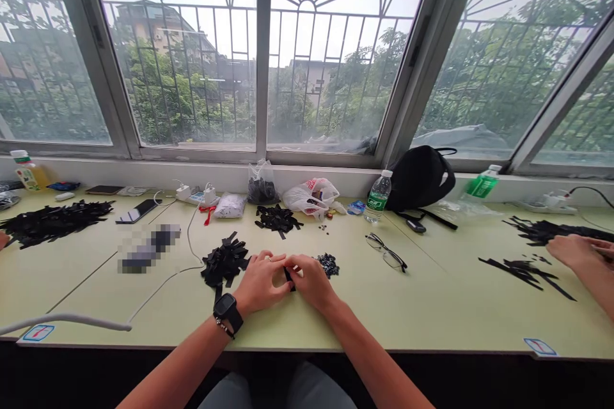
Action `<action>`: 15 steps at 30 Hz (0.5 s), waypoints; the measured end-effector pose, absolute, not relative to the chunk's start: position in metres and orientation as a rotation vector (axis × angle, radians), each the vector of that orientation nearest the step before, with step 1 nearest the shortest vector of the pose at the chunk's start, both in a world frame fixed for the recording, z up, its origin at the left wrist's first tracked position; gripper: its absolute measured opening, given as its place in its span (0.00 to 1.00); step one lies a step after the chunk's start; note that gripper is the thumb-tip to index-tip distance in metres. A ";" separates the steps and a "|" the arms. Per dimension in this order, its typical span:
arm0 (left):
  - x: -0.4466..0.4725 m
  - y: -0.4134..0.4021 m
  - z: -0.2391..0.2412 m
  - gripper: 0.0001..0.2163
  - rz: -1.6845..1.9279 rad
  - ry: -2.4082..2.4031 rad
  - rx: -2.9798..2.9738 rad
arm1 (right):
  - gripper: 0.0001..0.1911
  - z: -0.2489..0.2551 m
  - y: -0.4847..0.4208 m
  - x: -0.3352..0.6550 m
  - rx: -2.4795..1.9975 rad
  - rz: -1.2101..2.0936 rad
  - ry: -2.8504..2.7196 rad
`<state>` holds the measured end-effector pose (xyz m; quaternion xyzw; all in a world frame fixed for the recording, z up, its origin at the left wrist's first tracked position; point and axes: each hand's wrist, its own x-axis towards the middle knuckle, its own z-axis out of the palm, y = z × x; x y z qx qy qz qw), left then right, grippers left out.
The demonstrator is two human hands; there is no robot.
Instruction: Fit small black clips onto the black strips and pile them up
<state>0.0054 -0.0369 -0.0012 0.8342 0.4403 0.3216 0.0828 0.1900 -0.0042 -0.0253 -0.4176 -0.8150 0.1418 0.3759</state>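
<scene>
My left hand [260,282], with a black watch [227,310] and a beaded bracelet on its wrist, rests at the middle of the table. Against it is my right hand [309,281], and the fingertips of the two meet. Between them they pinch a short black strip [289,278], partly hidden by the fingers. Just left of my left hand lies a pile of black strips [225,262]. Small dark shiny pieces [329,265] are heaped right beside my right hand. Another pile of short black strips [278,219] lies farther back.
Eyeglasses [386,252] and a water bottle [378,197] stand to the right, before a black bag [422,179]. A white cable [189,268] crosses the left side. At far right a co-worker's hands [575,249] are by long black strips [551,230]. Plastic bags [314,197] line the back.
</scene>
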 end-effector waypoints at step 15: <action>0.005 -0.035 -0.006 0.19 0.950 1.335 2.469 | 0.14 -0.028 -0.004 0.191 -1.082 0.306 -2.143</action>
